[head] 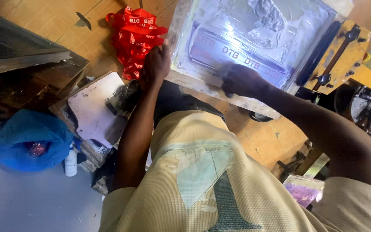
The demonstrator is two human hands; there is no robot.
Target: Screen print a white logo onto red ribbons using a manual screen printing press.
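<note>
Your left hand [156, 63] is gripping the left edge of the printing screen [254, 38], fingers curled over its wooden frame. Your right hand [242, 80] is pressing on the mesh near the lower edge, blurred; whether it is holding anything I cannot tell. The screen is lying tilted on the yellow press [348, 56], just beside a pile of red ribbons [135, 36].

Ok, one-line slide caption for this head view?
Left hand grips the wooden edge of a screen-printing frame while the right hand presses on its mesh, red lanyards piled beside.
</note>
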